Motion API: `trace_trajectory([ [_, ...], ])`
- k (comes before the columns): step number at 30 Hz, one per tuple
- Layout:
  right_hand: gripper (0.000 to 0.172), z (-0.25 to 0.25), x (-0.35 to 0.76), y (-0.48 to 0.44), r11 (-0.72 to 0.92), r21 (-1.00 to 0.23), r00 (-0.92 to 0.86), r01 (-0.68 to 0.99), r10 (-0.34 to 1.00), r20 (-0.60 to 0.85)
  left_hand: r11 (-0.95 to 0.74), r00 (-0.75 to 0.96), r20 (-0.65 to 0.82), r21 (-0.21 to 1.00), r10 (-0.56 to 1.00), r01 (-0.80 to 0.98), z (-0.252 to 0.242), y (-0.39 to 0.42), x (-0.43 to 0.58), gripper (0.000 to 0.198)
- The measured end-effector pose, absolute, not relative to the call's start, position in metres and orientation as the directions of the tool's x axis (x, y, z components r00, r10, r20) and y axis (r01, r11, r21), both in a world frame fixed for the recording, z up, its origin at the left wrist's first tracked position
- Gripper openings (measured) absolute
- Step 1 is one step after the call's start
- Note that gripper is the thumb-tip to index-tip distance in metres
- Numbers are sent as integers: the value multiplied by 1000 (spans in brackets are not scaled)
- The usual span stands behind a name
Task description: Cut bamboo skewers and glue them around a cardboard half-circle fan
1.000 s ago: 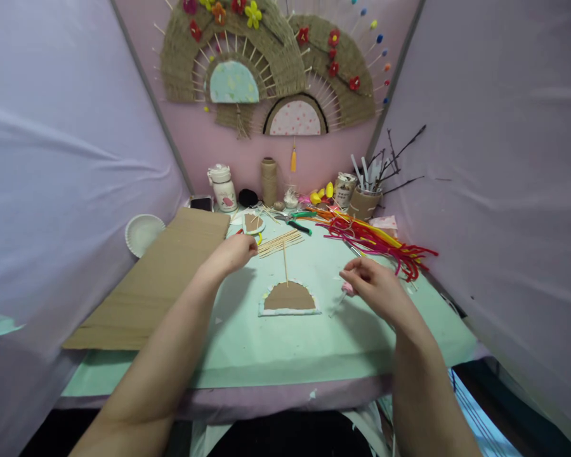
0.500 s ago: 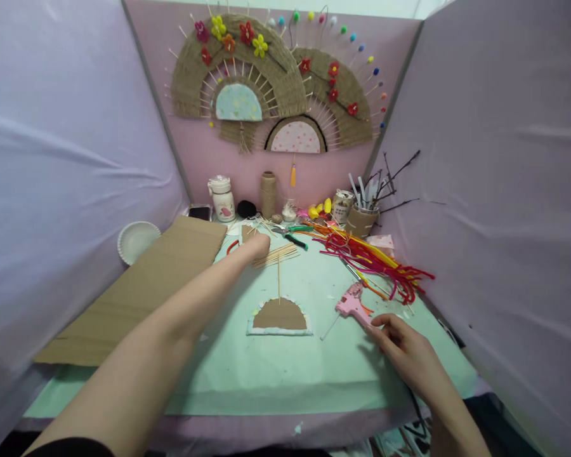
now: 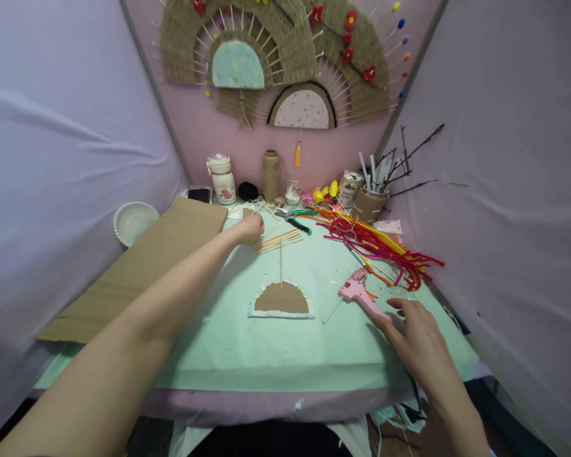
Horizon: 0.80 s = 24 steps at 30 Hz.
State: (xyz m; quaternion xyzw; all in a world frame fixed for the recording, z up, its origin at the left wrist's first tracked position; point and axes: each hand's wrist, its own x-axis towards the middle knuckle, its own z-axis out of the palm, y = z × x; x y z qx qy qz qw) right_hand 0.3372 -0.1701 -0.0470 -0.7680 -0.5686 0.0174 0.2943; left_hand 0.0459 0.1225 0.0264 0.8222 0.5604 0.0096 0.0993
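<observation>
My left hand [image 3: 249,226] reaches far across the mint-green mat [image 3: 266,349], its fingers curled down at the left end of a bundle of thin wooden sticks [image 3: 280,240]; what they hold is hidden. A half-round cardboard piece with a patterned rim [image 3: 282,299] lies mid-mat, and a single stick [image 3: 281,260] points away from its top. My right hand [image 3: 421,336] rests flat at the right with its fingers stretched out, the fingertips touching the handle of a pink glue gun [image 3: 359,293] that lies on the mat.
A long cardboard sheet [image 3: 166,260] and a white paper plate [image 3: 133,221] lie at the left. Red and yellow pipe cleaners [image 3: 380,244] sprawl at the right. Green-handled pliers [image 3: 295,222], a twine spool [image 3: 271,172], a white jar [image 3: 221,181] and a cup of twigs [image 3: 368,203] line the back.
My right hand has set the pink glue gun down on the mat and drawn back toward me. My left hand has moved further away, to the end of the stick bundle.
</observation>
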Motion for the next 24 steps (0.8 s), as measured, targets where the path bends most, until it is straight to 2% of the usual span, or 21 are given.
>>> trace_trajectory([
  [3, 52, -57, 339, -166, -163, -384, 291, 909, 907, 305, -326, 356, -34, 325, 934, 888, 35, 107, 27, 13],
  [5, 52, -61, 338, -162, -155, -337, 258, 928, 923, 285, -222, 299, -4, 662, 954, 716, 41, 89, 15, 7],
  [6, 51, -62, 337, -160, -150, -318, 244, 936, 927, 283, -174, 282, -3, 779, 960, 602, 43, 78, 9, 5],
  [8, 52, -65, 334, -156, -149, -291, 236, 945, 928, 290, -143, 290, 23, 904, 957, 403, 45, 52, -2, 10],
  [11, 52, -67, 332, -149, -170, -286, 255, 943, 921, 294, -110, 225, 56, 966, 973, 235, 41, 10, -16, 24],
  [15, 46, -62, 327, -146, -166, -375, 270, 912, 931, 244, -60, 65, 54, 995, 996, 84, 23, -32, -26, 77],
  [17, 45, -55, 323, -148, -176, -456, 296, 873, 932, 208, -57, 1, 57, 998, 998, 39, 12, -43, -28, 92],
  [19, 45, -47, 319, -152, -192, -540, 336, 820, 924, 182, -69, -16, 69, 998, 998, 9, 2, -49, -30, 88],
  [24, 48, -30, 311, -167, -131, -767, 441, 628, 872, 213, -58, -23, 58, 998, 998, -18, -18, -57, -35, 38],
])
